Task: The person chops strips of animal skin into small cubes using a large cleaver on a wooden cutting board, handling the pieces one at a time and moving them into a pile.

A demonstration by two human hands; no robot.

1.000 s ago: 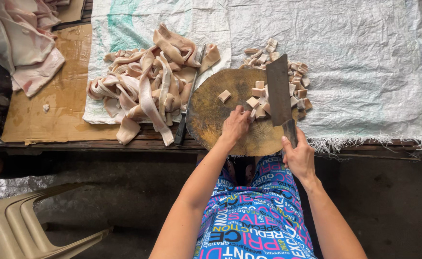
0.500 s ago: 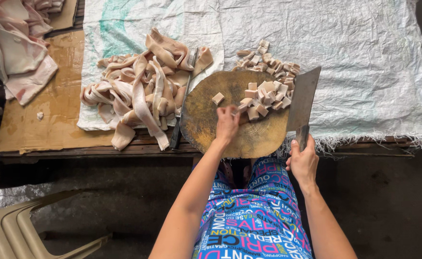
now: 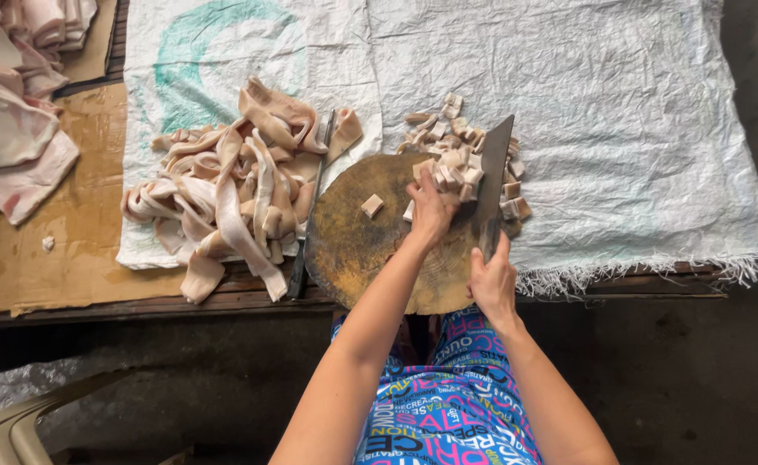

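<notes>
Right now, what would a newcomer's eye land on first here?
Probably the big cleaver in the right hand, its blade against a heap of pale cut cubes at the far right edge of the round wooden chopping block. The left hand presses on those cubes. To the left, long pale strips lie piled on a white woven sack.

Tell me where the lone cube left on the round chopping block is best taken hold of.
Pinch the lone cube across two opposite side faces, coming straight down from above. It sits flat and apart on the chopping block, clear of the left hand and the cleaver, so every side looks open.
</notes>
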